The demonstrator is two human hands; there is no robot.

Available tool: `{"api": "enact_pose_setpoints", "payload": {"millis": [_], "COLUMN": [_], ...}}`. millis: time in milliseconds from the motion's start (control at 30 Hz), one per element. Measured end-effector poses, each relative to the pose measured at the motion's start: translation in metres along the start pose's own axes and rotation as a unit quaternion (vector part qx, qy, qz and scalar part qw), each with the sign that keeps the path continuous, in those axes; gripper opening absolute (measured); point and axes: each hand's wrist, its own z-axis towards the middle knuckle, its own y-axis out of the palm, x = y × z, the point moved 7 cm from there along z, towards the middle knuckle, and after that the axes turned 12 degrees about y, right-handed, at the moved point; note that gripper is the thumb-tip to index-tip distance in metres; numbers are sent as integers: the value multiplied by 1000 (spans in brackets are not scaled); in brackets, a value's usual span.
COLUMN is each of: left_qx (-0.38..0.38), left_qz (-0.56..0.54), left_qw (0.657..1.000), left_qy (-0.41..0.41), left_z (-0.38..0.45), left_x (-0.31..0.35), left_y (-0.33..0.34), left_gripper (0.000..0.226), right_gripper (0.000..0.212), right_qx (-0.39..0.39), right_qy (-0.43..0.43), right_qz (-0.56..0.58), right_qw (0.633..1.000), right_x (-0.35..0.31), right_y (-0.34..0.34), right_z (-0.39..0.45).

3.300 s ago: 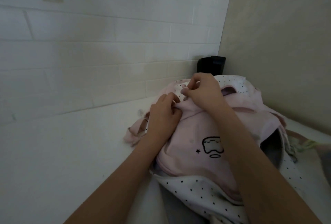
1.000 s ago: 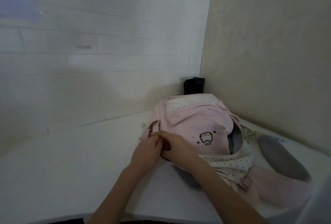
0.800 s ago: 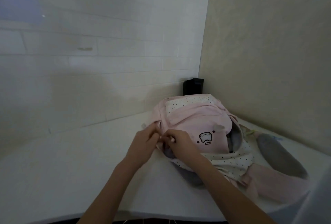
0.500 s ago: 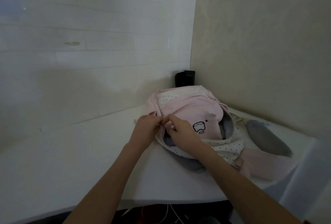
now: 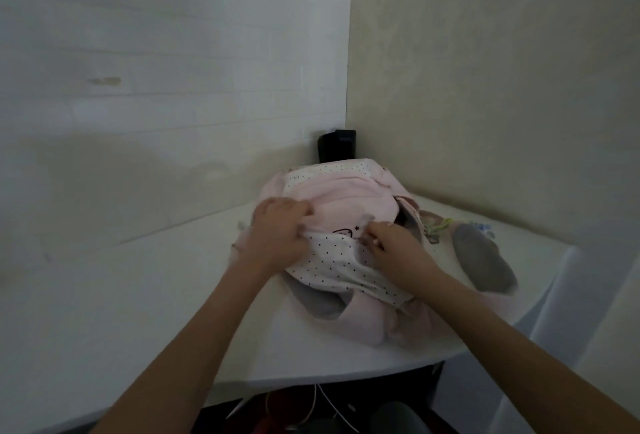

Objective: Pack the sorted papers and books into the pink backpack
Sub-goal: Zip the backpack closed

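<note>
The pink backpack point(image 5: 349, 198) lies bulging on the white table point(image 5: 138, 295) in the corner, its dotted white flap point(image 5: 339, 263) folded over the near side. My left hand point(image 5: 277, 236) grips the fabric at the left edge of the flap. My right hand point(image 5: 394, 243) pinches the backpack's fabric just right of the printed black logo. Grey-backed pink straps point(image 5: 481, 267) trail toward the right. No papers or books show; the bag's inside is hidden.
A black box point(image 5: 337, 145) stands in the wall corner behind the bag. The table's near edge point(image 5: 311, 381) runs just below the bag, with cables point(image 5: 325, 406) and dark clutter under it. A white sheet point(image 5: 571, 312) hangs at the right.
Both hands slid along the bag's near opening and spread apart. The dotted flap now covers the grey gap on the near side. The view has pulled back.
</note>
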Motion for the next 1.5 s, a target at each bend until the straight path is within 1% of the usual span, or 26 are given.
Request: {"api": "enact_pose_setpoints", "payload": {"millis": [67, 100, 133, 200, 333, 400, 467, 500, 533, 567, 600, 633, 667, 733, 767, 800, 867, 900, 933, 1033, 1133, 1200, 1267, 1367, 1433, 1500], "left_qx": [-11, -11, -3, 19, 127, 161, 180, 188, 197, 206, 214, 220, 226, 224, 217, 210, 189, 169, 141, 21, -26, -62, -120, -171, -196, -216], "left_qz": [-86, -107, -117, -116, -137, -115, -76, -65, -62, -67, -78, -87, -89, -78, -75, -75, -70, -61, -50, -30, 1, -22, -33, -70, -94, -123], "left_qw": [994, 991, 991, 993, 978, 976, 978, 978, 977, 976, 973, 971, 970, 972, 973, 974, 978, 982, 987, 998, 1000, 998, 992, 983, 976, 968], "left_qy": [68, 73, 58, -1, -94, -92, -68, -55, -44, -34, -26, -20, -15, -10, -14, -21, -47, -58, -62, -44, -5, 17, 15, 14, 17, 31], "left_z": [10, 15, 19, 25, 26, 24, 21, 20, 19, 17, 16, 15, 14, 13, 12, 12, 13, 15, 18, 33, 47, 59, 70, 76, 73, 68], "left_x": [45, 58, 64, 60, 49, 48, 47, 45, 44, 43, 43, 42, 42, 39, 36, 31, 22, 20, 20, 25, 43, 63, 79, 91, 96, 101], "left_y": [4, 8, 13, 25, 23, 16, 7, 2, -2, -6, -8, -9, -10, -11, -11, -11, -9, -7, -4, 8, 12, 23, 41, 69, 83, 95], "left_gripper": [30, 22, 21, 33, 38, 38, 37, 37, 37, 36, 36, 35, 34, 34, 34, 33, 34, 35, 35, 36, 40, 42, 45, 49, 49, 52], "right_gripper": [21, 27, 32, 33, 31, 31, 45, 48, 47, 44, 40, 37, 33, 18, 19, 20, 16, 23, 27, 29, 21, 11, 6, 5, 15, 18], "right_qx": [30, 31, 33, 34, -47, -55, -27, -16, 4, 55, 137, 213, 240, 237, 212, 165, 93, 61, 48, 70, 51, 61, 86, 118, 113, 102], "right_qy": [-2, 12, 30, 54, 55, 47, 66, 58, 27, -17, -68, -113, -140, -169, -157, -116, 19, 76, 107, 108, 73, 40, 36, 108, 158, 174], "right_qz": [4, 43, 86, 155, 169, 168, 257, 267, 221, 127, 17, -82, -129, -148, -151, -165, -174, -168, -139, -48, 88, 114, 133, 225, 279, 284], "right_qw": [1000, 999, 995, 986, 983, 983, 964, 962, 975, 990, 988, 967, 952, 945, 953, 965, 980, 981, 983, 991, 992, 991, 987, 961, 940, 937], "right_x": [-4, -3, -2, -3, -16, -20, -13, -14, -15, -17, -19, -24, -23, -12, 2, 17, 56, 69, 75, 62, 40, 32, 36, 64, 81, 90], "right_y": [2, 1, -1, -5, 1, -3, -15, -21, -26, -31, -38, -44, -44, -45, -45, -45, -45, -44, -42, -36, -28, -25, -27, -35, -40, -42], "right_z": [1, 1, 2, 0, 3, 5, 7, 5, 0, -5, -12, -20, -24, -21, -14, -3, 18, 25, 30, 37, 31, 27, 25, 20, 17, 17]}}
